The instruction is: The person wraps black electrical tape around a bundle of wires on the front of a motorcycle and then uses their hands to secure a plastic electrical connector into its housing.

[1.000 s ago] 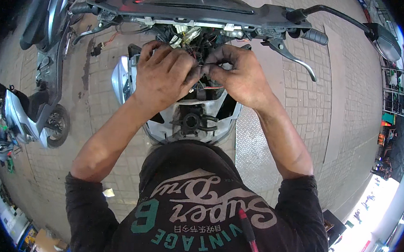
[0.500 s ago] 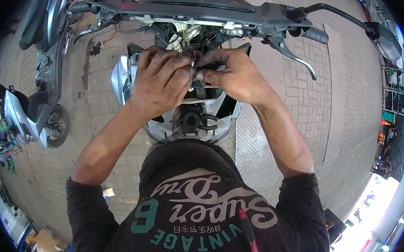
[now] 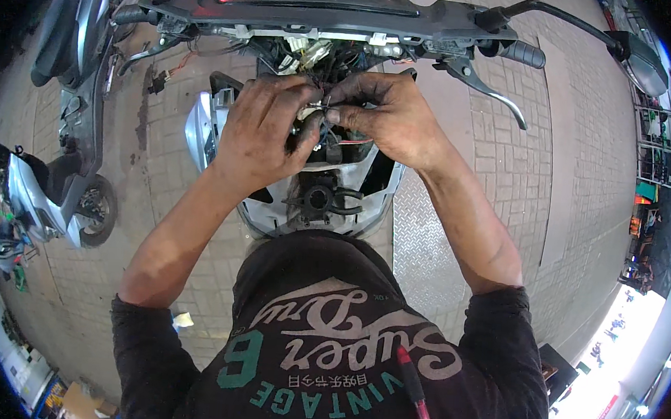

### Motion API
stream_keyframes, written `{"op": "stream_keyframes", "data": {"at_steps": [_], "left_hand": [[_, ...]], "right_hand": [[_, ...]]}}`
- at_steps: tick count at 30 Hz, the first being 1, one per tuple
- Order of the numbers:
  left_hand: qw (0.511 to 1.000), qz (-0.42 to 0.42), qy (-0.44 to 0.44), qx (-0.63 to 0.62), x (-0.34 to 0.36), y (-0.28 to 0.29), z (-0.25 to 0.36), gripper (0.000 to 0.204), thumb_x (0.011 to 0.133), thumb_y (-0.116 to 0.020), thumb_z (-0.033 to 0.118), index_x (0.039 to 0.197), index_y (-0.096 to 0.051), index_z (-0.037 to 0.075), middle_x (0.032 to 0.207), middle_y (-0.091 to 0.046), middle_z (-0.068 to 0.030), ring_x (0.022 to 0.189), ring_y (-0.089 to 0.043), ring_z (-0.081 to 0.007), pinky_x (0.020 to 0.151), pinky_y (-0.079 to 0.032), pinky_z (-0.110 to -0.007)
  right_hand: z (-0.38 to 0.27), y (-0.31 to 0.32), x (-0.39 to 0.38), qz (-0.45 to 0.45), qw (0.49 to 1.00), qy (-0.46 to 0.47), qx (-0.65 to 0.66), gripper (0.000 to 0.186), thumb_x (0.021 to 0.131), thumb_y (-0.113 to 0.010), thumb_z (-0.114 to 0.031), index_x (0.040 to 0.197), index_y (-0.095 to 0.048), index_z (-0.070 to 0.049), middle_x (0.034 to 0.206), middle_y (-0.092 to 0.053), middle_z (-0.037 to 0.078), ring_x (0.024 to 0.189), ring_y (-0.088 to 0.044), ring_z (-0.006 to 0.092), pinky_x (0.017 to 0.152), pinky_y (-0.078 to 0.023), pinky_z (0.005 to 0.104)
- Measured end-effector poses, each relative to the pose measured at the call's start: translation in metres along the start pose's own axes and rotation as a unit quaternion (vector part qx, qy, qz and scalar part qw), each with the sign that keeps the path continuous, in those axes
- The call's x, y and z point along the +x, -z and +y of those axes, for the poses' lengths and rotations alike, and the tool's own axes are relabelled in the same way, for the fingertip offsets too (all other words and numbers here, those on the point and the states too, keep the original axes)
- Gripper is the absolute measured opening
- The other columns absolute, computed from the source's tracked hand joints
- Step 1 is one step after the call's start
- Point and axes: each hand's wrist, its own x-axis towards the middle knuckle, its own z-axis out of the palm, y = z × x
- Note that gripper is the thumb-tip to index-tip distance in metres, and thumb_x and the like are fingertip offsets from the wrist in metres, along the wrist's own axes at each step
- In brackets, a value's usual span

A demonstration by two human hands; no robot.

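Note:
Over the opened front of a scooter, both my hands meet among its wiring. My right hand (image 3: pixel 392 120) pinches a thin wire (image 3: pixel 325 106) between thumb and forefinger. Just left of it, my left hand (image 3: pixel 259 130) is curled, its fingertips close to the same wire. A small whitish piece (image 3: pixel 309 113) shows between left thumb and fingers; whether they grip it is partly hidden. Loose dark wires and pale connectors (image 3: pixel 313 52) bunch beyond my fingers, below the handlebar cover (image 3: pixel 310 17). A red and white wire (image 3: pixel 353 141) lies under my right hand.
Brake levers (image 3: pixel 487 95) and a mirror (image 3: pixel 641 66) stick out from the handlebar. Nearer me is the scooter's body with a round black fitting (image 3: pixel 318 200). A diamond-patterned metal plate (image 3: pixel 427 239) lies at right. Another scooter (image 3: pixel 68 136) stands at left.
My left thumb has moved down and away from the left fingers, uncovering the whitish piece. My right hand stays almost in place, still pinching.

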Motion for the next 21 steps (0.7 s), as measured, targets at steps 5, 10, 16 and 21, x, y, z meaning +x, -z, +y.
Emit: {"op": "stream_keyframes", "data": {"at_steps": [5,10,16,21], "left_hand": [[0.999,-0.014,0.011,-0.038,0.002,0.001,-0.001,0.029,0.067,-0.068,0.008,0.094,-0.059,0.003,0.095,-0.061,-0.0115,0.085,-0.06,-0.0294,0.073,-0.049,-0.038],[0.987,-0.055,0.1,-0.114,0.013,0.01,0.006,0.023,0.07,-0.067,0.008,0.091,-0.059,0.001,0.087,-0.063,-0.0133,0.08,-0.061,-0.0319,0.069,-0.049,-0.037],[0.877,-0.253,0.297,-0.28,0.031,0.027,-0.003,0.01,0.081,-0.064,0.006,0.088,-0.06,0.001,0.078,-0.059,-0.001,0.075,-0.052,-0.0081,0.068,-0.043,-0.025],[0.854,-0.277,0.304,-0.319,0.036,0.029,-0.008,0.009,0.083,-0.062,0.007,0.089,-0.06,0.001,0.078,-0.057,0.002,0.074,-0.048,-0.0058,0.067,-0.041,-0.024]], "right_hand": [[0.003,-0.004,-0.003,0.013,1.0,0.024,0.009,0.014,0.08,-0.069,-0.006,0.09,-0.065,0.002,0.084,-0.064,0.007,0.079,-0.058,0.0112,0.073,-0.047,0.0265],[0.006,-0.008,-0.006,0.044,0.998,0.047,-0.02,0.022,0.078,-0.068,-0.016,0.093,-0.065,-0.001,0.085,-0.066,0.014,0.078,-0.062,0.0203,0.074,-0.047,0.0311],[0.018,-0.004,-0.004,0.075,0.955,0.209,-0.196,0.019,0.079,-0.066,-0.02,0.093,-0.063,-0.007,0.086,-0.063,0.01,0.089,-0.06,0.029,0.093,-0.035,0.042],[0.017,-0.004,-0.005,0.086,0.95,0.215,-0.21,0.019,0.078,-0.065,-0.019,0.094,-0.063,-0.01,0.087,-0.063,0.008,0.091,-0.06,0.0273,0.097,-0.03,0.0465]]}}
